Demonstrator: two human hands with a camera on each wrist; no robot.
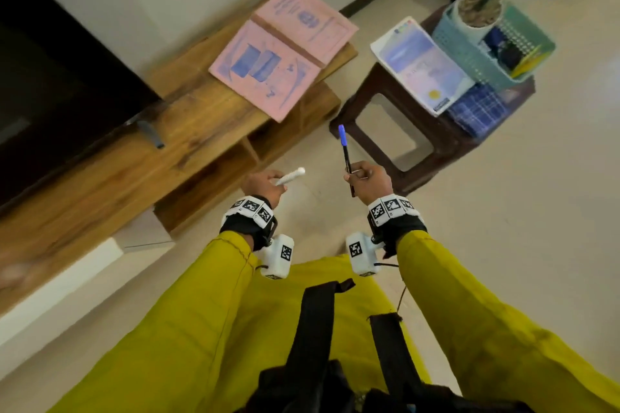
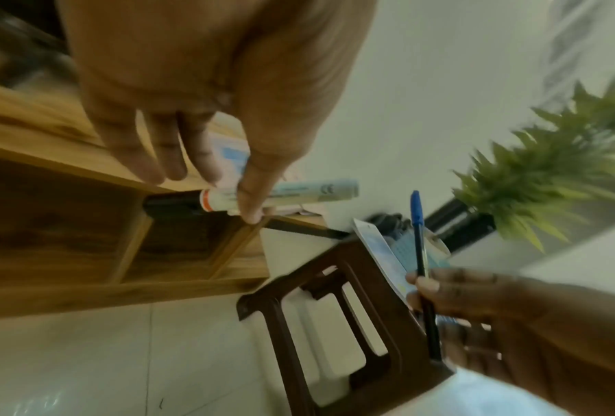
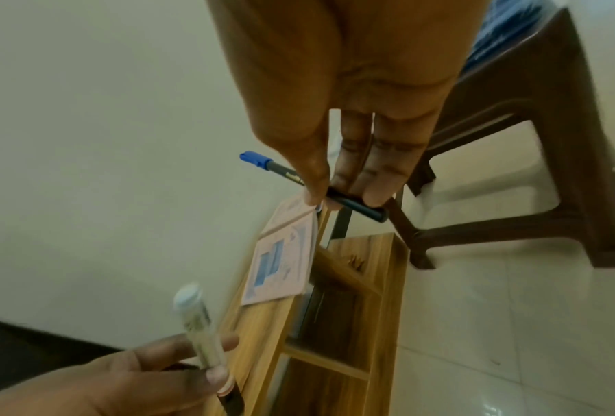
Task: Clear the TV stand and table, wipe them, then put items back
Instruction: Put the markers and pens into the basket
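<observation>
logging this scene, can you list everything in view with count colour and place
white marker: 1, white, in left hand
blue-capped pen: 1, dark barrel, in right hand
pink booklet: 1, open on TV stand
TV stand: 1, wood
TV: 1, black, on stand
stool: 1, dark brown
white book: 1, on stool
checked cloth: 1, blue, under book
basket: 1, teal, on stool
potted plant: 1, green, in basket
left hand: 1
right hand: 1

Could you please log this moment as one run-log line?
left hand: holds white marker | right hand: holds blue-capped pen | pink booklet: on TV stand
</observation>
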